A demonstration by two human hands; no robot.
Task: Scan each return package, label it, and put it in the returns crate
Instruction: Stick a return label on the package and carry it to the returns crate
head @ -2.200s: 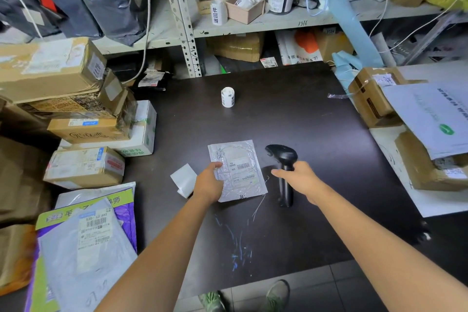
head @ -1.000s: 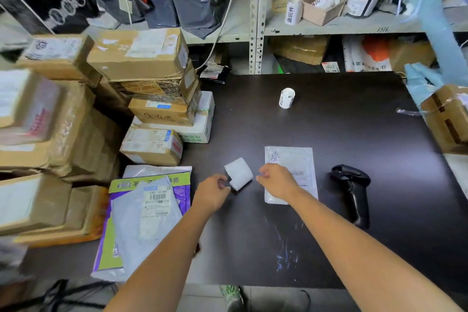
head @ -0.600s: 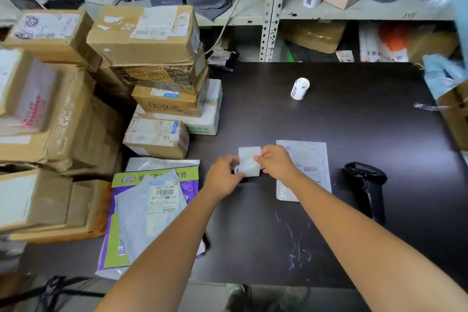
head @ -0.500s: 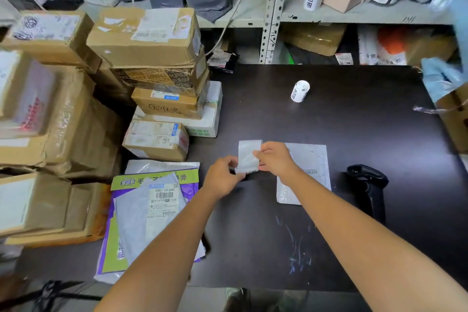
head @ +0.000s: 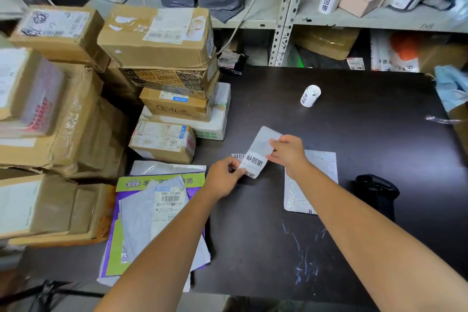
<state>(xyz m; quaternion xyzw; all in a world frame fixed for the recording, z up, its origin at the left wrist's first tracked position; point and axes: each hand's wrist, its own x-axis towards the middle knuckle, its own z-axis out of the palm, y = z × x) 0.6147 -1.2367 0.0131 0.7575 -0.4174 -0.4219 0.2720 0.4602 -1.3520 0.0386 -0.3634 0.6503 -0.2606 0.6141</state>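
Note:
Above the dark table both hands hold a white strip of return labels with black characters. My left hand pinches its lower end. My right hand pinches its upper part, where the blank backing curls up. A flat silver return package lies on the table just under my right forearm. The black handheld scanner lies to the right of the package. No crate is in view.
A white label roll stands at the back of the table. Stacked cardboard boxes fill the left side. Poly mailers lie at the front left. A metal shelf with bottles and boxes runs behind.
My right hand left the scanner and my left hand left the package. Both took up the white label strip and unfolded it, so its printed labels now show.

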